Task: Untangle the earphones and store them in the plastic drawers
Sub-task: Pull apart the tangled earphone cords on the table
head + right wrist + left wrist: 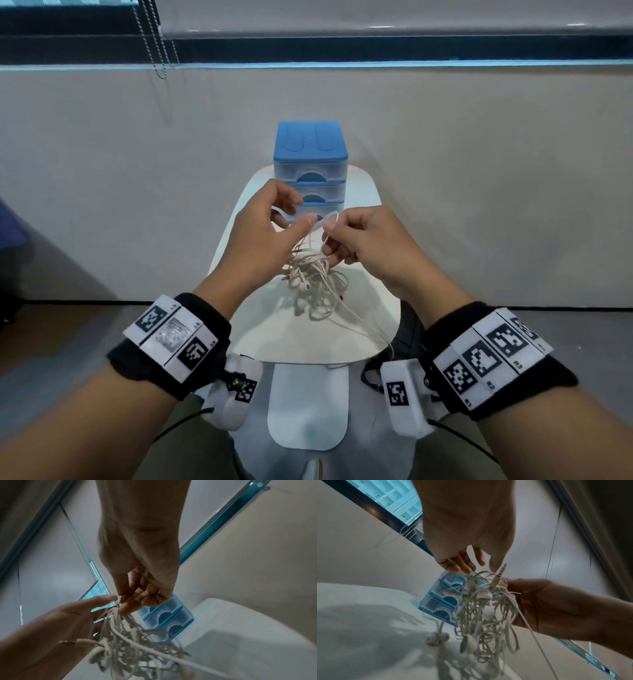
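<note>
A tangled bundle of white earphones (315,277) hangs just above the white table (373,301), held up between both hands. My left hand (301,216) pinches a thin cord loop at the top with thumb and forefinger. My right hand (330,233) pinches the same loop, its lower fingers curled round the bundle's top. In the left wrist view the earphones (484,615) dangle with several earbuds and a jack plug (500,574) sticking up beside the right hand (547,601). The blue plastic drawers (310,164) stand behind the hands, all three drawers closed. One loose cord (366,329) trails toward the table's near right edge.
The small table stands against a pale wall (496,188); a beaded blind chain (159,51) hangs at the upper left. A white base (308,404) shows below the table's near edge, and black cables (371,377) lie on the floor at right. Drawers (171,618) sit close to my fingers.
</note>
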Demonstrator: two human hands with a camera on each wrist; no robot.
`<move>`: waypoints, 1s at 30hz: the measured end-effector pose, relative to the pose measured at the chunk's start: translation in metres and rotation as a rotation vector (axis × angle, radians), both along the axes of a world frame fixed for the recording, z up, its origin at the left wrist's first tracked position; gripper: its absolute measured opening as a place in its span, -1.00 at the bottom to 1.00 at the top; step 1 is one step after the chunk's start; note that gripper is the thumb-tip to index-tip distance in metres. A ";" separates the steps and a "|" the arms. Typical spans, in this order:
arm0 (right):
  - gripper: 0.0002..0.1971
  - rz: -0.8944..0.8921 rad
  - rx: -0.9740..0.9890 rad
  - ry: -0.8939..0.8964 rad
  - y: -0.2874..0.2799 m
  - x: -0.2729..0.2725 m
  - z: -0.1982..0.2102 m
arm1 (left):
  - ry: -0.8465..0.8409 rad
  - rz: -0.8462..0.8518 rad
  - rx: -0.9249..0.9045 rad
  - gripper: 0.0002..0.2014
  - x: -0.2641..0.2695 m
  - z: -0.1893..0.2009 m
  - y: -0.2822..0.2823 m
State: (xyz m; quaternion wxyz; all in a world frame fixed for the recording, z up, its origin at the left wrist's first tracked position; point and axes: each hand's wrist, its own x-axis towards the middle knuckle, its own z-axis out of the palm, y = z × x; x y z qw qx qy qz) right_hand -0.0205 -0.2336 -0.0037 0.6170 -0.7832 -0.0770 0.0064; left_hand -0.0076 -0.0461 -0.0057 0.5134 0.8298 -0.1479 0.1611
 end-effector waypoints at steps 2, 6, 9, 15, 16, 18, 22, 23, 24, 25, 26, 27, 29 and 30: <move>-0.71 -0.051 0.008 -0.001 0.006 0.003 0.005 | 0.039 -0.086 0.070 -0.82 -0.003 -0.005 -0.004; -0.67 -0.205 -0.141 -0.152 0.014 0.010 0.015 | 0.182 -0.225 0.186 -0.77 -0.005 -0.018 -0.007; -0.71 -0.221 0.187 -0.013 0.014 0.012 0.027 | 0.174 -0.249 0.319 -0.78 -0.005 -0.026 -0.007; -0.88 -0.192 0.310 0.116 0.003 0.006 0.023 | 0.087 -0.162 0.248 -0.81 -0.004 -0.019 -0.005; -0.87 -0.144 0.126 0.091 0.004 0.002 0.018 | 0.072 -0.144 0.231 -0.80 -0.003 -0.018 -0.006; -0.84 -0.019 -0.090 0.049 0.006 -0.007 0.012 | 0.040 -0.110 0.235 -0.81 -0.001 -0.016 -0.008; -0.84 0.076 -0.107 -0.072 0.008 -0.014 0.010 | 0.002 -0.059 0.220 -0.79 0.000 -0.012 -0.010; -0.83 0.091 -0.112 -0.081 0.009 -0.013 0.009 | -0.007 -0.048 0.182 -0.81 0.000 -0.011 -0.010; -0.80 0.099 -0.130 -0.083 0.010 -0.011 0.007 | -0.016 -0.036 0.132 -0.82 0.002 -0.008 -0.009; -0.79 0.103 -0.142 -0.077 0.012 -0.010 0.004 | -0.024 -0.025 0.079 -0.83 0.003 -0.004 -0.009; -0.80 0.096 -0.156 -0.065 0.013 -0.008 0.000 | -0.031 -0.017 0.026 -0.82 0.004 0.002 -0.009; -0.83 0.090 -0.167 -0.049 0.014 -0.008 -0.005 | -0.038 -0.014 -0.026 -0.81 0.004 0.008 -0.009; -0.80 0.090 -0.219 -0.029 0.015 -0.007 -0.015 | -0.063 -0.015 -0.148 -0.81 0.006 0.024 -0.008; -0.79 0.104 -0.256 -0.034 0.016 -0.007 -0.018 | -0.079 -0.023 -0.226 -0.81 0.007 0.032 -0.008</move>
